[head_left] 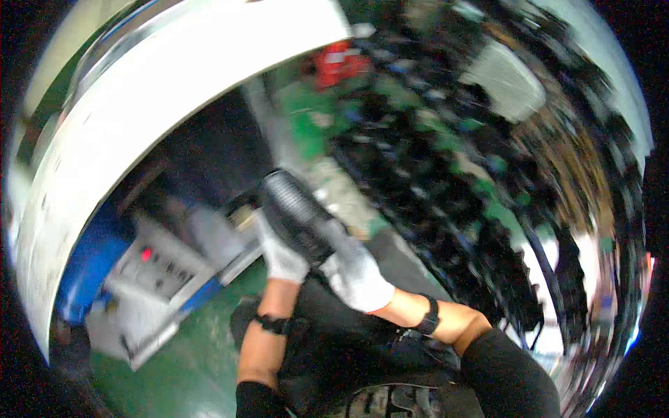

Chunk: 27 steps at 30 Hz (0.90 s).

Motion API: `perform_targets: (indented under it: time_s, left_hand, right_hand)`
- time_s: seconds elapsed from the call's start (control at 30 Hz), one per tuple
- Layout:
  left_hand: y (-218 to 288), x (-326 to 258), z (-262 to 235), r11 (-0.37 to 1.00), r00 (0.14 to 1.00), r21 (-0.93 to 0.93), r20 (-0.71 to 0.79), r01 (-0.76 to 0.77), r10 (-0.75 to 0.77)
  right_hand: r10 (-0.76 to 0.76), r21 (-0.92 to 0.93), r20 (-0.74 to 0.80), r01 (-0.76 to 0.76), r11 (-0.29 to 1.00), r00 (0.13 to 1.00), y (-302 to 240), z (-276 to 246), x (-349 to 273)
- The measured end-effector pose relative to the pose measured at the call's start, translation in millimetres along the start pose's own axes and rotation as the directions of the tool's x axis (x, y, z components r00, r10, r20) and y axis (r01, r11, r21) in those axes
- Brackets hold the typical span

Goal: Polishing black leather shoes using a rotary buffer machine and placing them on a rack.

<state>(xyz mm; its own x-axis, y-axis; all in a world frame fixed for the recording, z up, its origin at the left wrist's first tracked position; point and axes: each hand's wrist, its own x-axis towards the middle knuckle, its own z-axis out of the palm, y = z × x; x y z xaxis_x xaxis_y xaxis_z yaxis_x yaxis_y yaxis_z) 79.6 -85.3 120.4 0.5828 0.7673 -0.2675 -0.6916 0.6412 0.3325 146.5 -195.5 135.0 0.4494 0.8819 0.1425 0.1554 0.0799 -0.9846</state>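
Both of my hands wear white gloves and are closed on a black shoe (pixel 289 202), a long dark piece with a rounded toe end and a ribbed surface that looks like its sole. It is tilted, with the rounded end pointing up and to the left. My left hand (pixel 282 254) grips it from the left and below, its fingers mostly hidden behind it. Along its lower right side, my right hand (pixel 355 275) wraps around the near end. Motion blurs the fine detail of the fingers and the shoe.
A large white curved-looking surface (pixel 139 118) spans the upper left. Below it stand a grey control box (pixel 157 265) with a red light and a blue object (pixel 94 265). Racks of blurred black items (pixel 418 181) fill the right, with a red object (pixel 338 64) beyond.
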Motion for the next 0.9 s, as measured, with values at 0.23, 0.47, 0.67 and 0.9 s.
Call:
perform_targets:
  time_s: [0.23,0.47,0.67,0.9]
  left_hand:
    - [-59,-7,-18,0.908,0.771,0.107,0.494,0.406,-0.403]
    - [-72,-32,-3,0.892,0.85,0.222,0.281,0.394,-0.445]
    - [-113,-60,19,0.861,0.868,0.308,0.166,0.406,-0.469]
    - [-96,-71,21,0.869,0.915,0.39,0.133,0.305,-0.38]
  right_hand:
    - [0.062,-0.091,-0.208,-0.083,0.992,0.976,-71,-127,-62]
    - [-0.151,0.153,-0.796,0.436,0.887,0.586,-129,-293,-129]
    - [-0.377,-0.808,-0.564,-0.395,0.438,0.735,-86,-531,-193]
    - [-0.454,-0.792,-0.562,-0.609,0.053,0.691,-155,-516,-220]
